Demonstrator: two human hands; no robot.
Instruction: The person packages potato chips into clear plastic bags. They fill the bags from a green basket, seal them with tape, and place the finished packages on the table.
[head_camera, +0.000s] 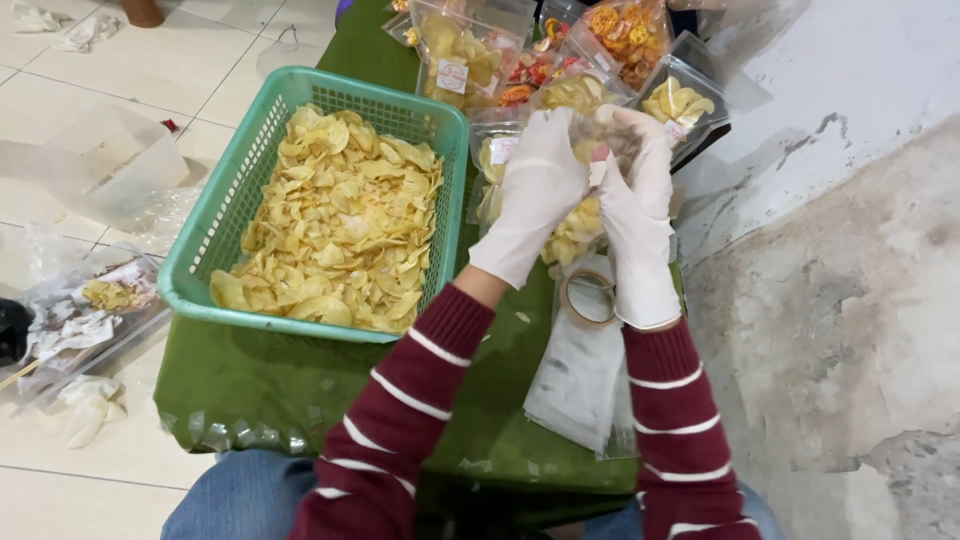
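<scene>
Seen from above, looking down at two white-gloved hands raised over a low table covered in green cloth (250, 390). Held between them, a clear plastic pouch (578, 222) partly filled with pale yellow chips, upright, long axis running from the fingertips down toward the wrists, mouth at the top. Left hand (535, 190) wrapped around the pouch's left side, fingers curled closed against it; right hand (640, 200) pinching the upper right edge near the mouth, fingers closed on the plastic. Both hands in contact, neither nearer than the other, the pouch directly between the palms. Dark red sleeves with thin white stripes below the gloves. To the left of the hands, just beside them, a teal plastic basket (190, 270) heaped with loose yellow chips (340, 220). Beyond the hands, at the table's far end, a cluster of filled pouches (470, 60) of yellow and orange snacks. Beneath the right wrist, a roll of brown tape (590, 297) lying flat on a stack of empty clear pouches (580, 380). Tiled floor on the left, rough grey wall on the right.
</scene>
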